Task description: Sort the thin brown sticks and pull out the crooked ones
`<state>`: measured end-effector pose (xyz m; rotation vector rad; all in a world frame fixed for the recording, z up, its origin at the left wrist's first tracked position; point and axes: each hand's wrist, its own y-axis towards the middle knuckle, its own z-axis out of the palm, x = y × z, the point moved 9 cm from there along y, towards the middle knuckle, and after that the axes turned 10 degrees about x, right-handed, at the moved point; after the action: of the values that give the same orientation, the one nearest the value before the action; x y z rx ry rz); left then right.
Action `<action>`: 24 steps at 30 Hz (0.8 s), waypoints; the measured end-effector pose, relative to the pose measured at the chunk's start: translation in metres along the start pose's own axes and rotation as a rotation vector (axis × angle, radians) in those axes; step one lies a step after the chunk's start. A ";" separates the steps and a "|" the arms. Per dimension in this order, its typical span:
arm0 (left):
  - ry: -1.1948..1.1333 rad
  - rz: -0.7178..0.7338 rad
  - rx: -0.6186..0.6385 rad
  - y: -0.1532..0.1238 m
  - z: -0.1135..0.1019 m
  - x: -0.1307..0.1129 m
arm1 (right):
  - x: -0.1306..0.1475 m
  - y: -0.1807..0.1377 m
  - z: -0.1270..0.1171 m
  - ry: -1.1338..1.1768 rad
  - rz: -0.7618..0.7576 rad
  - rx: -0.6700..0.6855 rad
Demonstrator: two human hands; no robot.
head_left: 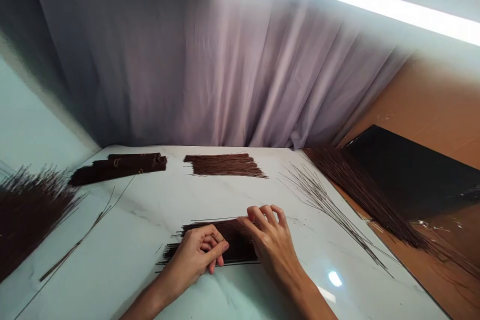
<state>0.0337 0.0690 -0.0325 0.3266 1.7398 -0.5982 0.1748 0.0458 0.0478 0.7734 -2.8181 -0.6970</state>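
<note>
A flat layer of thin dark brown sticks (pixel 232 245) lies on the white marble table (pixel 150 270) just in front of me. My left hand (pixel 198 255) rests on its left part with the fingers curled in and pressed together on the sticks. My right hand (pixel 270 240) lies on the right part, its fingers bent and spread a little, fingertips touching the sticks' far edge. Neither hand lifts the layer off the table.
Farther back lie another flat layer of sticks (pixel 225 165) and rolled brown bundles (pixel 120 167). A big heap of sticks (pixel 26 215) sits at the left, loose thin sticks (pixel 326 200) and a long pile (pixel 367 195) at the right edge, beside a black sheet (pixel 408 170). A grey curtain hangs behind.
</note>
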 end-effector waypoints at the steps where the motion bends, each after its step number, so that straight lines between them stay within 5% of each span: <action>1: 0.006 -0.006 0.020 0.000 0.001 0.001 | 0.001 0.000 0.001 -0.011 -0.009 0.006; 6: 0.001 -0.057 0.041 -0.001 0.000 0.007 | -0.010 -0.003 -0.005 0.091 -0.026 -0.034; 10: -0.034 -0.061 0.059 -0.001 0.000 0.013 | -0.066 -0.016 -0.007 0.470 0.325 -0.013; 13: -0.056 -0.046 0.072 0.000 -0.002 0.013 | -0.093 -0.032 0.019 0.862 0.570 0.189; 17: -0.079 -0.057 0.056 -0.002 -0.006 0.005 | -0.084 -0.039 0.044 1.282 0.580 0.461; 24: -0.050 -0.056 0.121 -0.009 0.000 -0.006 | -0.084 -0.031 0.036 1.472 0.640 0.252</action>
<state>0.0301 0.0620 -0.0251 0.3458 1.6729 -0.7480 0.2521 0.0792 0.0007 0.1542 -1.5552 0.2997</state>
